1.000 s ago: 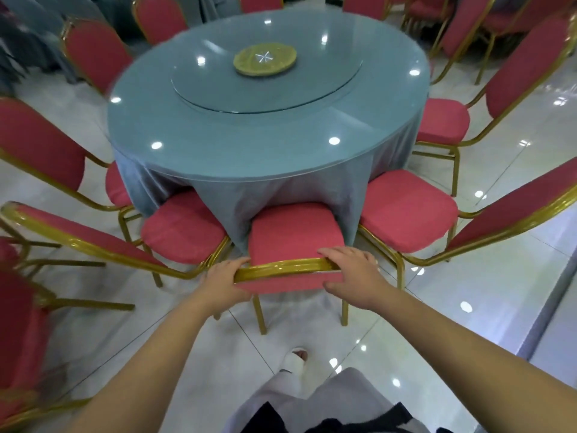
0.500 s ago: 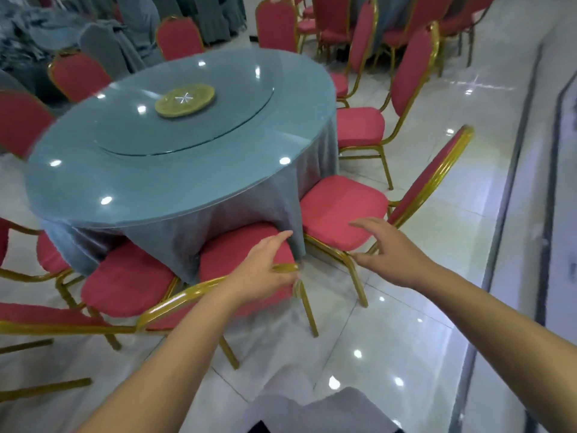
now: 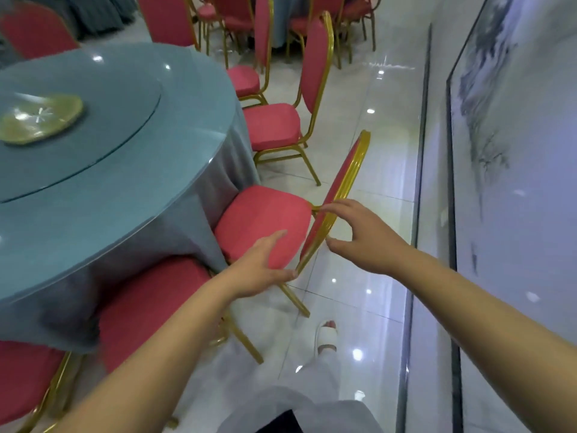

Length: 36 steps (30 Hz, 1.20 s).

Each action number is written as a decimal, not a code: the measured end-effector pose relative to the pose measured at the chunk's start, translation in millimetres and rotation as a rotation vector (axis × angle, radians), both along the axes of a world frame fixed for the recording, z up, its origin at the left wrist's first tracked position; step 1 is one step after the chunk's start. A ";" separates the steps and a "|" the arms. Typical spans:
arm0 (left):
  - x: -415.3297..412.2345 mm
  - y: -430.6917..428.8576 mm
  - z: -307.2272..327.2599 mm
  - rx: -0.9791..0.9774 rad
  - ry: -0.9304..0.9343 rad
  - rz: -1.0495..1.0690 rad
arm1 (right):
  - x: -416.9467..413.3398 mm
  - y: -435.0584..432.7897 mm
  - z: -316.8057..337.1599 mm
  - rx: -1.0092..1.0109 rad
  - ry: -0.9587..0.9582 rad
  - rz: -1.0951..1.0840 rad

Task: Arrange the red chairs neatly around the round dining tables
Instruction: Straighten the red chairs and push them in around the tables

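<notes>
Glossy white tiled floor [image 3: 359, 292]; round tabletop under grey-blue cloth [image 3: 156, 170]. Red padded chair with gold metal frame [image 3: 262, 214]: seat against cloth edge. Left hand [image 3: 260, 267]: fingers straight over seat. Right hand [image 3: 368, 237]: fingers spread, straddling backrest frame, unclosed.

Red chair [image 3: 265, 214], gold frame, seat edge tucked under the grey-blue cloth of the round table [image 3: 125, 173]. Left hand [image 3: 265, 264] flat over the seat's near corner, thumb at the frame. Right hand [image 3: 362, 234] spread astride the backrest [image 3: 346, 179], forefinger seemingly touching the rail, though blur hides contact. White sandal [image 3: 326, 335] on the glossy floor [image 3: 359, 292].
</notes>
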<state>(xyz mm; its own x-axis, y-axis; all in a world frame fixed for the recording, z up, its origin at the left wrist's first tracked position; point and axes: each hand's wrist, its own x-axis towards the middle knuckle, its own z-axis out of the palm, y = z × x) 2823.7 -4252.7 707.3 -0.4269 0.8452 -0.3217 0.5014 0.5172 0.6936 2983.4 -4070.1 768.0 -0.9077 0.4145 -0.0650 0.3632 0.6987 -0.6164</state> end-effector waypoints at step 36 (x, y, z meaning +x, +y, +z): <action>28.6 244.6 -14.3 -0.407 -0.462 0.853 | -298.8 370.1 -71.0 -0.140 -0.848 1.484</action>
